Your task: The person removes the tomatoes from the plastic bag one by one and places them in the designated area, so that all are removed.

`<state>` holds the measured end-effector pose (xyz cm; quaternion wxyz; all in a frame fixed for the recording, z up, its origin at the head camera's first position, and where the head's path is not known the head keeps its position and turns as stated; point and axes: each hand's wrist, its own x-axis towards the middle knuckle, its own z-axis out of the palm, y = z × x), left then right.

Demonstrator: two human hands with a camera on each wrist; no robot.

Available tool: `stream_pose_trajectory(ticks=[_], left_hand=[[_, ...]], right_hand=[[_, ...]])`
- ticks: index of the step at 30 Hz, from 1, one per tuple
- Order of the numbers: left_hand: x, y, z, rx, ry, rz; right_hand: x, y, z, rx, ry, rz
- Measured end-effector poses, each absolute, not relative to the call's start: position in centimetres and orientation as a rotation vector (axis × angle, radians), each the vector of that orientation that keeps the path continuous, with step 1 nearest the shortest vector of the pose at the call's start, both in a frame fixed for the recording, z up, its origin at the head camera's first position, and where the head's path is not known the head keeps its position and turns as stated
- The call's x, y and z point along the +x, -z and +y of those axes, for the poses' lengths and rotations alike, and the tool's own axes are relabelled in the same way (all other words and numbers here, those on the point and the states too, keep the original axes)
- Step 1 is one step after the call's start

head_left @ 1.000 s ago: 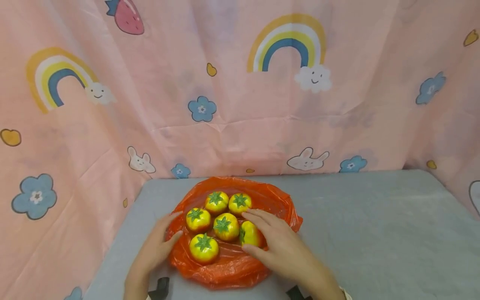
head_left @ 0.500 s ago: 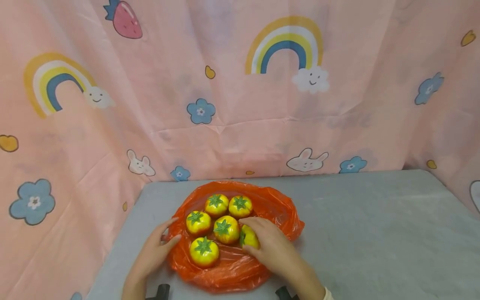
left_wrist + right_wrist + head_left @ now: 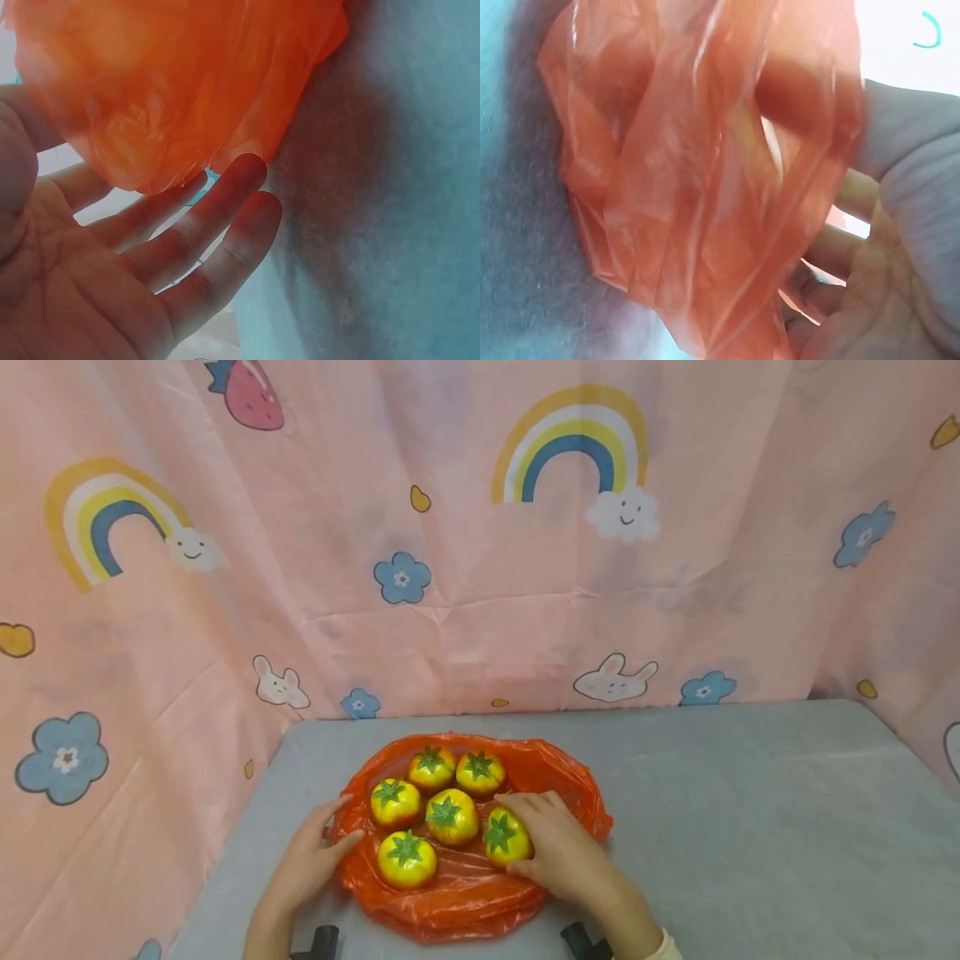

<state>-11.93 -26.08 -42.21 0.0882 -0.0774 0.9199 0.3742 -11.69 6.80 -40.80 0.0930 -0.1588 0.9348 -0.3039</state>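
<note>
An orange plastic bag (image 3: 442, 917) lies spread on the table with its mouth wide. Inside sit several yellow-and-red tomatoes (image 3: 452, 817) with green star-shaped tops. My right hand (image 3: 570, 852) reaches over the bag's right rim and holds the rightmost tomato (image 3: 504, 835) between thumb and fingers; its green top faces left and up. In the right wrist view, orange film (image 3: 690, 180) covers much of the fingers and the tomato is hidden. My left hand (image 3: 303, 860) stays at the bag's left rim, fingers extended, fingertips (image 3: 244, 169) right at the film.
The grey tabletop (image 3: 750, 827) stretches away to the right of the bag. Behind it and along the left hangs a pink printed curtain (image 3: 465, 652). Dark wrist mounts (image 3: 324, 943) show below the hands.
My right hand has closed round the rightmost tomato and turned it, so its green top now shows more fully. The tomato sits slightly further right. The left hand keeps nearly the same place.
</note>
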Motion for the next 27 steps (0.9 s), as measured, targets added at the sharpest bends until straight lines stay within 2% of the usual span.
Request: stream_pose_trajectory(ticks=[11, 27], left_hand=[[-12.3, 41.9, -26.2, -0.261, -1.085, 2.781], [-12.1, 41.7, -26.4, -0.333, -1.120, 2.709]], right_hand=[[-12.2, 40.3, 8.1, -0.525, 0.922, 2.646], [-12.3, 40.0, 8.6, -0.429, 0.970, 2.572]])
